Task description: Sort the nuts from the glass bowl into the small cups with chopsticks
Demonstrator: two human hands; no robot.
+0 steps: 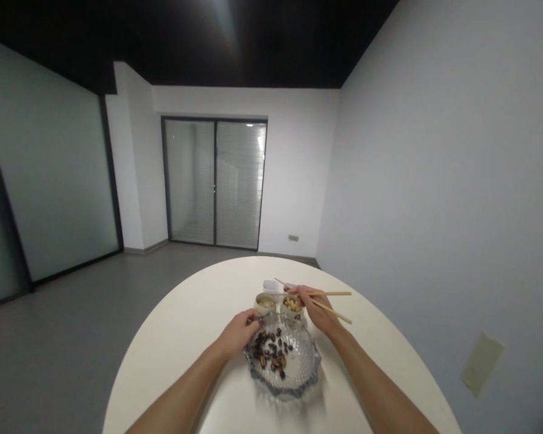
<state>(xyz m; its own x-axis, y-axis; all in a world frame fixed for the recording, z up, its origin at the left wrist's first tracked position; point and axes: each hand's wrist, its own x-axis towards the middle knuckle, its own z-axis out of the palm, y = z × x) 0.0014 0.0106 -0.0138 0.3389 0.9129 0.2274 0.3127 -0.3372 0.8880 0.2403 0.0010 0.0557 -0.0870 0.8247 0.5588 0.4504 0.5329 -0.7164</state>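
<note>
A clear glass dish (298, 377) with a scalloped rim sits on the round white table (185, 325) and holds several dark seeds or beans (271, 351). My left hand (239, 331) rests on the dish's left rim with its fingers curled on the edge. My right hand (314, 310) is closed on a pair of wooden chopsticks (332, 301), whose tips reach over two small cups. The left cup (265, 303) holds pale bits. The right cup (292, 306) holds light nuts.
A small white container (271, 284) stands behind the cups. The table's right edge lies close to a white wall (434, 211). Grey floor and a glass door with blinds (215, 181) lie beyond the table.
</note>
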